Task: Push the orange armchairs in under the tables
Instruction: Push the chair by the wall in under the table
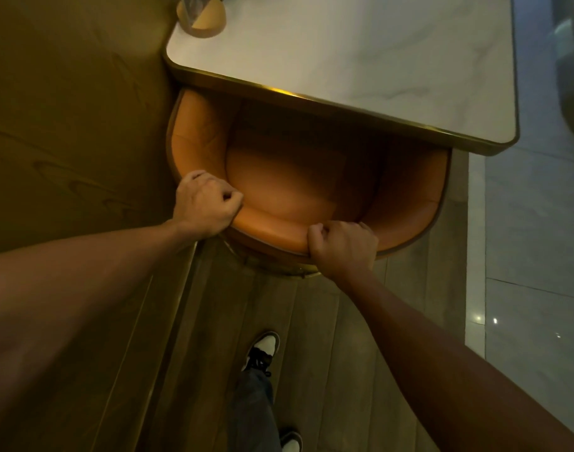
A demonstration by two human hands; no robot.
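Note:
An orange armchair (279, 187) with a curved backrest stands at the near edge of a white marble table (360, 60) rimmed in gold. The front of its seat lies under the tabletop. My left hand (205, 203) grips the left part of the backrest rim. My right hand (342, 247) grips the rim at the middle right. Both fists are closed over the padded top edge.
A wood-panelled wall (67, 125) runs close along the chair's left side. A round orange holder (202, 16) sits on the table's far left corner. My feet in black-and-white shoes (262, 349) stand on plank flooring behind the chair. Glossy tiles (533, 256) lie to the right.

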